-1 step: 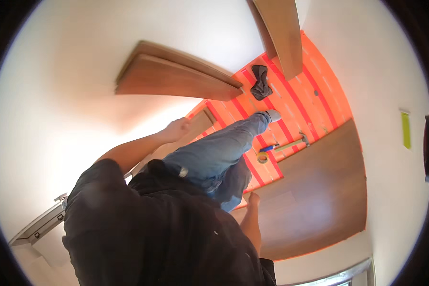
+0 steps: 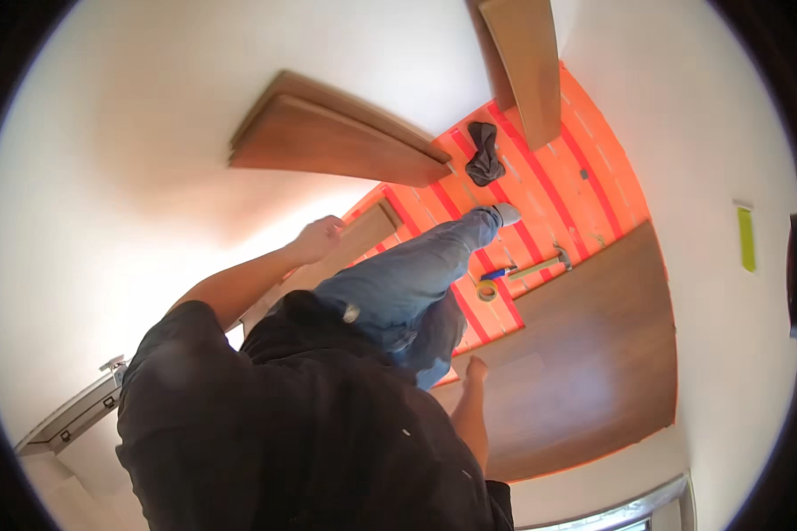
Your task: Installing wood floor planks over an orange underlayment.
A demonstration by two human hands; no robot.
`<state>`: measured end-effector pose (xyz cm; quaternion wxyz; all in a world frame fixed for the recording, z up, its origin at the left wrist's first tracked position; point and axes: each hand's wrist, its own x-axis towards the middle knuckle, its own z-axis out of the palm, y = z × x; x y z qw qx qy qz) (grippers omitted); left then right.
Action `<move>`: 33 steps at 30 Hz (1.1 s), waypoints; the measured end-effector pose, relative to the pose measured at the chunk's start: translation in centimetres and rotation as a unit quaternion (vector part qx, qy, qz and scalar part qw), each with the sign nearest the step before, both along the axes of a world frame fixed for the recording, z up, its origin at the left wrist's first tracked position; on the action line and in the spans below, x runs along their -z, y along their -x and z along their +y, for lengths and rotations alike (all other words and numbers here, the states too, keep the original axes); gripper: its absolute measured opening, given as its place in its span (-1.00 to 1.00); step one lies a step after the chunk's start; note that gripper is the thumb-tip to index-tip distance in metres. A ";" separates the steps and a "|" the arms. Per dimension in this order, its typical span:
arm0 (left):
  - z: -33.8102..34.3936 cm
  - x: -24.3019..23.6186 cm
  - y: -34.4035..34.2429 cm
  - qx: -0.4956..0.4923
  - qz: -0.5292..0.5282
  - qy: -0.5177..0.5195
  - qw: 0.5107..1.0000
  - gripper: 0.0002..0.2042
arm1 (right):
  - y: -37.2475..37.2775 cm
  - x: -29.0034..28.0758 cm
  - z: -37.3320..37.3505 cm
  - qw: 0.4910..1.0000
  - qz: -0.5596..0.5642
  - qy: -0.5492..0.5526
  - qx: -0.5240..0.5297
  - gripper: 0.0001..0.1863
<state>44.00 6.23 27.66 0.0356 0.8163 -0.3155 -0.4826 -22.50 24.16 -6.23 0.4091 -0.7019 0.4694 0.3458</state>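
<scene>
While a wood-look floor plank [image 2: 363, 237] lies left of the frame's centre, the left hand [image 2: 317, 241] hangs over it in view, loosely curled and grasping nothing visible. Right of the lower centre, the right hand [image 2: 475, 369] appears against the laid wood-look flooring [image 2: 584, 354]; whether it is clenched or relaxed, I cannot tell. Right of centre, a claw hammer [image 2: 563, 257] and a yellow tape roll [image 2: 487, 299] rest on red-striped orange underlayment [image 2: 607, 146]. A dark cloth [image 2: 483, 157] lies above them, near the planks leaning upper centre [image 2: 345, 137].
</scene>
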 end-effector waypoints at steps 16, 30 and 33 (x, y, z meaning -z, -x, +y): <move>-7.6 -14.0 -4.3 -0.341 -0.105 0.375 0.855 -0.45 | -7.7 -35.2 -21.6 0.825 -0.065 0.232 0.511 -0.55; -7.5 -12.5 -5.2 -0.225 -0.066 0.311 0.921 -0.63 | -8.6 -35.7 -14.3 0.848 0.058 0.188 0.493 -0.58; -8.0 -12.4 -5.3 -0.218 -0.062 0.284 0.932 -0.59 | -8.9 -37.0 -15.2 0.844 0.054 0.236 0.479 -0.58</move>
